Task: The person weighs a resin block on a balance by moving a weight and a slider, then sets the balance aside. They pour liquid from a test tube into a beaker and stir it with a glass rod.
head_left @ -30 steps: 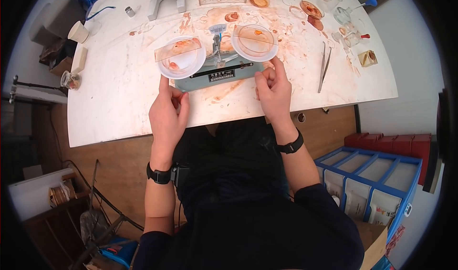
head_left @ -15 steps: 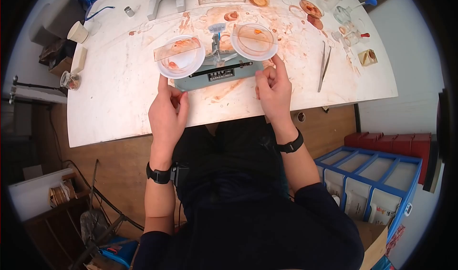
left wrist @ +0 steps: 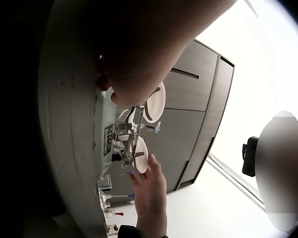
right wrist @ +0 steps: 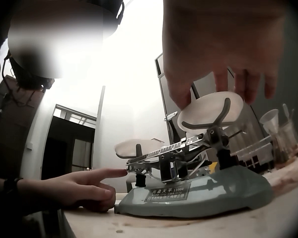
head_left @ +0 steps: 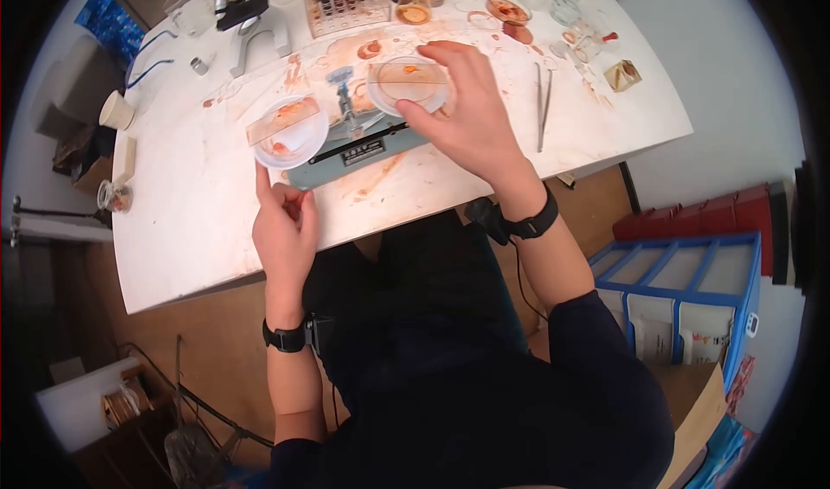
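A pale green pan balance [head_left: 363, 150] stands near the table's front edge, its two white pans tilted unevenly. On the left pan [head_left: 304, 153] lies a clear rectangular plate [head_left: 281, 121] with red smears. Another clear plate [head_left: 386, 76], with an orange bit, lies across a round clear dish on the right pan. My left hand [head_left: 285, 230] rests at the front left corner, index finger stretched to the beam's left end beneath the pan, other fingers curled. My right hand [head_left: 471, 113] reaches over the right pan, thumb at its near edge and spread fingers toward the far side.
Tweezers [head_left: 542, 108] lie right of the balance. At the back stand a microscope [head_left: 246, 22], a test tube rack [head_left: 346, 13] with dark tubes, flasks and a stained dish [head_left: 508, 9]. A small jar [head_left: 114, 197] stands at the left edge. Reddish stains mark the tabletop.
My right hand has left the beam's right end, risen and spread over the right pan. The left hand keeps its place at the balance. The head view has turned and shifted.
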{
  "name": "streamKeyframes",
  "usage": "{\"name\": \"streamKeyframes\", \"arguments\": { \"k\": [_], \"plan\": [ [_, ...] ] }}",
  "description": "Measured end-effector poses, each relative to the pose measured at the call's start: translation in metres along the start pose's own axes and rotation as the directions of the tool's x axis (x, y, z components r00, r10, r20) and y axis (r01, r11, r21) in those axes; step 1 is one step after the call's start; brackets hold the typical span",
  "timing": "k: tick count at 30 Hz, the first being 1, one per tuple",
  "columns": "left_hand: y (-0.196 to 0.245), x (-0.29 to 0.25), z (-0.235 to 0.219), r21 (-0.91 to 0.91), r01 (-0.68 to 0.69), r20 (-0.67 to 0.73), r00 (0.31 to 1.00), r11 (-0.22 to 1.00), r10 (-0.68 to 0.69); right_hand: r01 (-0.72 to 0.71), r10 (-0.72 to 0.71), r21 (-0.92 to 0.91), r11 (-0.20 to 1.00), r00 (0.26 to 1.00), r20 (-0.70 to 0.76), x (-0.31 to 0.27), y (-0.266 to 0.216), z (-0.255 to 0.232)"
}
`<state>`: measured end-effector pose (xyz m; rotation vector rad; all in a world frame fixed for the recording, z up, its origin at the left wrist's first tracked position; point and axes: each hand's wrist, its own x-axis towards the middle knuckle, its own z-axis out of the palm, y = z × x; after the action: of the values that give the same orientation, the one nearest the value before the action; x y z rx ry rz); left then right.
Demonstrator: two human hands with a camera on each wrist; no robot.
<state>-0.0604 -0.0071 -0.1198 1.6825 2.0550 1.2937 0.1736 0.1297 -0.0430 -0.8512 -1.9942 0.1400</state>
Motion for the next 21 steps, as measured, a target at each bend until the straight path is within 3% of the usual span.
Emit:
{"name": "streamKeyframes", "arguments": {
  "k": [10,21],
  "plan": [
    [-0.006,-0.001,0.002,-0.025,-0.027,0.008,1.000,0.999,0.027,-0.082,0.084,-0.029,0.996,0.993,0.080,0.007,-0.006,-0.004],
    [-0.007,-0.002,0.003,-0.013,-0.018,0.024,1.000,1.000,0.019,-0.020,0.022,0.032,0.999,0.997,-0.069,0.011,0.003,-0.002]
  ]
}}
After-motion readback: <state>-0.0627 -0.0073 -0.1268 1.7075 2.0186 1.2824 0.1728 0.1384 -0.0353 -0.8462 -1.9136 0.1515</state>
